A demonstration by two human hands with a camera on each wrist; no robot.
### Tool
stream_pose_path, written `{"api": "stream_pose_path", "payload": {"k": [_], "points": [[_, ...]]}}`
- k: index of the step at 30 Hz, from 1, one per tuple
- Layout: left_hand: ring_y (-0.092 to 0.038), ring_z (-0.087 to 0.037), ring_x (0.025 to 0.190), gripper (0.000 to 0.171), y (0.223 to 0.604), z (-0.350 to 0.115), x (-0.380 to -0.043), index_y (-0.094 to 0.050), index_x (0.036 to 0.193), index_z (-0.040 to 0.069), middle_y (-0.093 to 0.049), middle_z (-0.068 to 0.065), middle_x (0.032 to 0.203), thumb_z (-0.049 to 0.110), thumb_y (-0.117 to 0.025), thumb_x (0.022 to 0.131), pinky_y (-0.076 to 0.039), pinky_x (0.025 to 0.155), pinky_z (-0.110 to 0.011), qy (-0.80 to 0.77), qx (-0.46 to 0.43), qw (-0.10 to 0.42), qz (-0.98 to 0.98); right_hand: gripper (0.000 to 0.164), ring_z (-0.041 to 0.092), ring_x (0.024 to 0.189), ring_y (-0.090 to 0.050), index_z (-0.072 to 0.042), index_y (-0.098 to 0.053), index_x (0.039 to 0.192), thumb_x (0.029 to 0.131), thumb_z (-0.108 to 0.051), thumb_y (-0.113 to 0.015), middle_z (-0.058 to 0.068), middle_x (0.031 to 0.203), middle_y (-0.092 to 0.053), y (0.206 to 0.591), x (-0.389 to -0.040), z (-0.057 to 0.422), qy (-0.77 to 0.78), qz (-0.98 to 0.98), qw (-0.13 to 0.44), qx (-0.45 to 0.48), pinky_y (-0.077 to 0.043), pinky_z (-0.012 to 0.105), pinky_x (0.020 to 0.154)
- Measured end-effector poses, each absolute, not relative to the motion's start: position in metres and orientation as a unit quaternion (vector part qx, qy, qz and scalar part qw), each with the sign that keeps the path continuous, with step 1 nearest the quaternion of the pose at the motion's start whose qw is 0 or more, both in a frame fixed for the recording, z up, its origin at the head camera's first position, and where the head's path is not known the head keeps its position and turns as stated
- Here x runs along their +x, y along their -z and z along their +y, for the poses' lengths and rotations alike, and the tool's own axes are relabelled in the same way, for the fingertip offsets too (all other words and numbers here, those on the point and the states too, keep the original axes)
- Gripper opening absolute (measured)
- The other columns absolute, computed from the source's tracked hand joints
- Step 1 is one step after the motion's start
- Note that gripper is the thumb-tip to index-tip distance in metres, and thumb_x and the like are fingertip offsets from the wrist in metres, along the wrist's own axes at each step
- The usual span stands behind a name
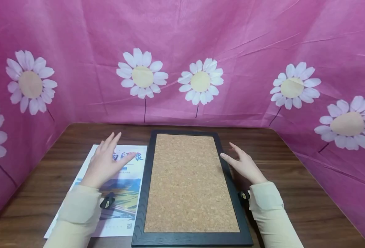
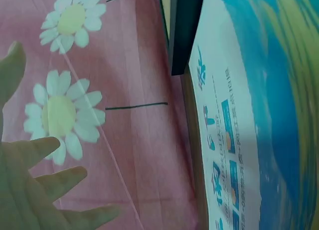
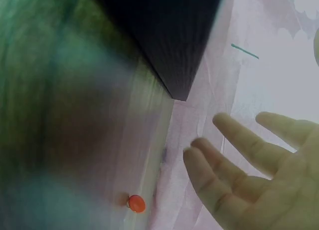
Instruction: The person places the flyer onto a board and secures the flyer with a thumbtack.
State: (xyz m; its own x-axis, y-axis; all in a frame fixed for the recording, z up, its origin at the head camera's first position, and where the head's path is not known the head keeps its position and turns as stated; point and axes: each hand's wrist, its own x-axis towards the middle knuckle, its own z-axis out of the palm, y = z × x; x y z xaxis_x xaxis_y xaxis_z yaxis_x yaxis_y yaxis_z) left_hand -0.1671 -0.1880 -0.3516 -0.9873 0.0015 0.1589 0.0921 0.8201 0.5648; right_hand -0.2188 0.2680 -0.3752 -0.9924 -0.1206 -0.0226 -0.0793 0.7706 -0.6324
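A cork board (image 1: 191, 182) in a black frame (image 1: 191, 238) lies in the middle of the wooden table. My left hand (image 1: 105, 164) hovers over a printed poster (image 1: 123, 193) to the left of the board, fingers spread and nothing held. On the board's other side is my right hand (image 1: 245, 166), held near the frame's right edge, its fingers apart and holding nothing. The right wrist view shows a small round orange object (image 3: 136, 203) on the tabletop; its kind is too blurred to tell.
A pink cloth (image 1: 182, 31) printed with white daisies hangs behind the wooden table (image 1: 312, 193) and along both sides. Dark wrist cameras sit at both cuffs, the left camera (image 1: 107, 202) above the poster and the right camera (image 1: 243, 196) beside the frame.
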Motion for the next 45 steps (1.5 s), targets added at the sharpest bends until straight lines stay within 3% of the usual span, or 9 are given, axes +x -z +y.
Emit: {"api": "stream_pose_path", "payload": {"k": [4,13,23,33,45], "points": [[-0.016,-0.055,0.145,0.099,0.349,-0.200,-0.168,-0.009,0.161,0.018,-0.008,-0.021,0.165,0.068,-0.056,0.089,-0.020,0.106,-0.078,0.322,-0.022,0.050,-0.945,0.083,0.045,0.132,-0.047,-0.010,-0.021,0.158,0.097,-0.057,-0.051,0.024,0.147,-0.046,0.375,-0.218,0.268,0.343,0.937,0.041,-0.050,-0.039,0.062,0.106],[-0.013,-0.056,0.145,0.099,0.350,-0.219,-0.169,-0.006,0.160,0.014,-0.008,-0.027,0.163,0.064,-0.055,0.091,-0.018,0.103,-0.081,0.339,0.000,0.024,-0.941,0.082,0.038,0.123,-0.054,-0.007,-0.029,0.155,0.096,-0.060,-0.051,0.023,0.135,-0.056,0.375,-0.215,0.269,0.333,0.939,0.073,-0.040,-0.046,0.055,0.100],[-0.015,-0.065,0.137,0.103,0.354,-0.249,-0.168,-0.001,0.159,0.006,-0.013,-0.037,0.157,0.064,-0.053,0.092,-0.022,0.099,-0.081,0.337,0.043,-0.003,-0.941,0.079,0.039,0.122,-0.054,-0.004,-0.030,0.154,0.097,-0.054,-0.055,0.025,0.135,-0.055,0.380,-0.215,0.268,0.293,0.947,0.121,-0.057,-0.048,0.055,0.096],[-0.017,-0.069,0.132,0.108,0.360,-0.272,-0.168,0.000,0.155,-0.005,-0.013,-0.044,0.152,0.063,-0.056,0.092,-0.022,0.098,-0.081,0.325,0.085,-0.023,-0.942,0.081,0.041,0.125,-0.053,-0.003,-0.032,0.153,0.096,-0.056,-0.055,0.026,0.136,-0.054,0.381,-0.215,0.270,0.288,0.948,0.122,-0.065,-0.046,0.057,0.099],[-0.019,-0.070,0.128,0.113,0.370,-0.290,-0.168,-0.007,0.150,-0.015,-0.017,-0.049,0.145,0.064,-0.059,0.089,-0.026,0.098,-0.081,0.287,0.083,-0.108,-0.948,0.080,0.040,0.124,-0.053,-0.003,-0.032,0.152,0.097,-0.055,-0.055,0.026,0.136,-0.054,0.380,-0.216,0.271,0.290,0.945,0.132,-0.070,-0.047,0.056,0.098]]}}
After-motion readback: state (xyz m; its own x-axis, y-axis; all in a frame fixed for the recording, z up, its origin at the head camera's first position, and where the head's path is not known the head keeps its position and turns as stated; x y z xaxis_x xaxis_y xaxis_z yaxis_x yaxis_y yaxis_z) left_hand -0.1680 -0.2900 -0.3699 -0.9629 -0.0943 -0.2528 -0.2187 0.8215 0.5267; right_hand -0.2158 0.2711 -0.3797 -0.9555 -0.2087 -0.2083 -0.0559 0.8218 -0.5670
